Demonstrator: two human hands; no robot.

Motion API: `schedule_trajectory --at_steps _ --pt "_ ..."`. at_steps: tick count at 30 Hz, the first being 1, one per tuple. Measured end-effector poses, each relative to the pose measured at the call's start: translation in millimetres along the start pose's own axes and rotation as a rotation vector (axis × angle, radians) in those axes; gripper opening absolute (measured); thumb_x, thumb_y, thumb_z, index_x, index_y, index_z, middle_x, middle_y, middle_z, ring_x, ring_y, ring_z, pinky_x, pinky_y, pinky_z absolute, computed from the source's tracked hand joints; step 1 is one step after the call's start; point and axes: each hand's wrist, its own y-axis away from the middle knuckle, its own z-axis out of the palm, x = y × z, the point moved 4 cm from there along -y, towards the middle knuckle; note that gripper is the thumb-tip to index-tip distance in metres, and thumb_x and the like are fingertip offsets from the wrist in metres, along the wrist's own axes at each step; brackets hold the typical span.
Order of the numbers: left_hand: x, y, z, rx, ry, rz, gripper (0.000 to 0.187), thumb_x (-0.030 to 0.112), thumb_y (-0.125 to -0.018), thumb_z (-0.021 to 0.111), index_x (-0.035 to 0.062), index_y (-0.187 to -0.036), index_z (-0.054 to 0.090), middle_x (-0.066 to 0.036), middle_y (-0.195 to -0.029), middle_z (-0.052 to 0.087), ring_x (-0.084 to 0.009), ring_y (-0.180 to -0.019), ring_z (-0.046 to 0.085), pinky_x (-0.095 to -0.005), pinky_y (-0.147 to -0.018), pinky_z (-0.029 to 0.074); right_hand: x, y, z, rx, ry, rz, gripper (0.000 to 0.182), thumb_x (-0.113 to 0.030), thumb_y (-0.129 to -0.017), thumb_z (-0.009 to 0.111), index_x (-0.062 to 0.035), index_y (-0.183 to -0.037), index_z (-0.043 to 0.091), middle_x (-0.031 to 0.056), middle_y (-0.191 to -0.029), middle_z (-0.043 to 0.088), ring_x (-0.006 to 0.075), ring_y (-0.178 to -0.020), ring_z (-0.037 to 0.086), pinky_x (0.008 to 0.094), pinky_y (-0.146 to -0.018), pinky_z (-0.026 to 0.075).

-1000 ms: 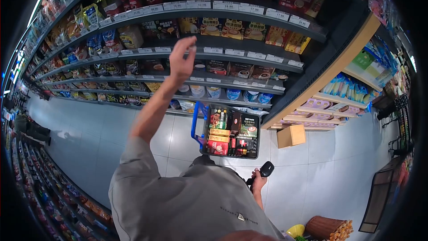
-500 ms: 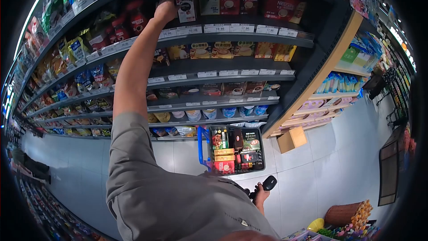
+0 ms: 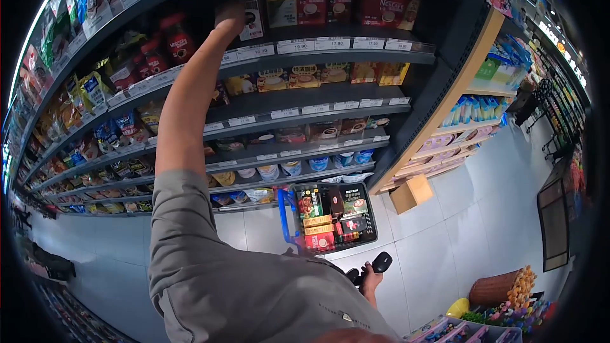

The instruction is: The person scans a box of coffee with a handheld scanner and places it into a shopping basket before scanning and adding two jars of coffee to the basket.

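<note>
Fingers of my left hand are up on the top shelf, curled against the left edge of a white coffee box; contact is plain, but whether they are closed round it or only touching I cannot tell, since the back of the hand hides the grip. The box stands upright at the left end of a row, with a pale box and red Nescafe boxes just to its right and red pouches to its left.

Right hand is low by my hip, fingers wrapped round the handle of a black scanner.

Below the shelves, on the floor, sits the shopping basket, blue handle, already packed with boxes. A cardboard carton lies near the end of the shelving.

Judgement: the step in hand is taking the box from the row. Next move calls for a firm pinch, a straight pull outward so the neighbours stay upright, then lowering it.
</note>
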Motion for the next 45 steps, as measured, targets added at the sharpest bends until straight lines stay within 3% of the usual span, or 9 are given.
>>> schedule_trajectory --at_steps 4,10,15,18,20,23,24,33,45 --pt "-8.4 6.3 1.4 0.316 0.174 0.017 0.046 0.005 -0.074 0.065 0.0039 -0.118 0.054 -0.022 -0.122 0.052 -0.0434 -0.111 0.052 -0.0455 -0.091 0.047 -2.3 -4.2 5.7 -0.023 -0.019 -0.013 0.018 -0.007 -0.077 0.071 0.0004 -0.085 0.057 0.0095 -0.071 0.064 0.0197 -0.062 0.064 0.03 -0.051 0.047" --pt "-12.7 22.4 -15.7 0.194 0.439 0.094 0.046 0.009 -0.076 0.065 0.0053 -0.12 0.054 -0.021 -0.123 0.05 -0.0426 -0.108 0.053 -0.0458 -0.087 0.046 -19.2 -12.6 5.5 -0.085 -0.015 -0.015 0.019 -0.004 -0.075 0.071 0.0026 -0.086 0.057 0.0096 -0.074 0.063 0.0208 -0.066 0.064 0.0321 -0.06 0.049" --pt "14.9 69.5 -73.0 0.492 0.423 0.299 0.036 0.006 -0.077 0.068 0.0053 -0.112 0.058 -0.016 -0.11 0.054 -0.0339 -0.1 0.057 -0.0371 -0.082 0.049 -33.8 -18.9 2.8 -0.105 0.009 -0.029 0.015 -0.006 -0.076 0.071 0.0007 -0.082 0.059 0.009 -0.072 0.063 0.0182 -0.064 0.063 0.0297 -0.056 0.047" --pt "41.7 109.9 -108.5 0.481 0.52 0.326 0.038 0.005 -0.076 0.069 0.0056 -0.113 0.057 -0.015 -0.111 0.054 -0.0337 -0.098 0.058 -0.0363 -0.082 0.049 -42.0 -28.4 2.5 -0.129 0.003 -0.084 0.015 -0.009 -0.077 0.071 0.0 -0.081 0.059 0.0095 -0.069 0.064 0.0171 -0.059 0.062 0.0284 -0.052 0.046" --pt "60.3 134.1 -123.4 0.457 0.562 0.33 0.04 0.004 -0.077 0.07 0.0048 -0.115 0.057 -0.012 -0.111 0.055 -0.0271 -0.098 0.06 -0.0333 -0.081 0.05 -62.8 -29.1 4.3 -0.135 0.022 -0.081 0.015 -0.009 -0.077 0.07 -0.0003 -0.083 0.059 0.0087 -0.071 0.064 0.0169 -0.061 0.062 0.0283 -0.053 0.046" --pt "86.9 169.0 -124.1 0.211 1.074 0.182 0.044 0.003 -0.08 0.07 0.0005 -0.121 0.055 -0.007 -0.107 0.057 -0.0137 -0.1 0.059 -0.0267 -0.083 0.051 -103.1 -30.5 9.6 -0.238 -0.023 -0.143 0.025 -0.01 -0.078 0.071 0.001 -0.098 0.059 0.0092 -0.083 0.066 0.018 -0.07 0.065 0.0274 -0.057 0.047" --pt "99.7 182.5 -121.0 0.106 1.333 0.128 0.045 0.003 -0.082 0.069 -0.0027 -0.122 0.052 -0.008 -0.108 0.056 -0.013 -0.1 0.058 -0.0245 -0.085 0.051 -123.3 -26.8 15.0 -0.264 -0.047 -0.146 0.031 -0.01 -0.078 0.071 0.0015 -0.104 0.058 0.0099 -0.089 0.066 0.0183 -0.073 0.065 0.027 -0.059 0.047" --pt "198.9 312.5 -38.4 -0.352 1.782 -0.265 0.036 0.002 -0.082 0.069 -0.007 -0.114 0.055 -0.011 -0.1 0.065 -0.013 -0.09 0.061 -0.0261 -0.08 0.05 -275.1 42.3 50.5 -0.654 -0.29 -0.398 0.056 -0.01 -0.08 0.07 0.0007 -0.128 0.044 0.0219 -0.121 0.057 0.0269 -0.094 0.065 0.027 -0.064 0.049" --pt "294.4 401.1 4.8 -0.523 1.859 -0.424 0.032 0.004 -0.085 0.067 -0.0053 -0.114 0.056 -0.011 -0.1 0.066 -0.0118 -0.088 0.062 -0.0244 -0.079 0.051 -269.4 51.5 47.0 -0.651 -0.405 -0.293 0.042 0.002 -0.079 0.065 0.003 -0.118 0.048 0.0123 -0.099 0.058 0.0177 -0.073 0.058 0.0305 -0.063 0.048"
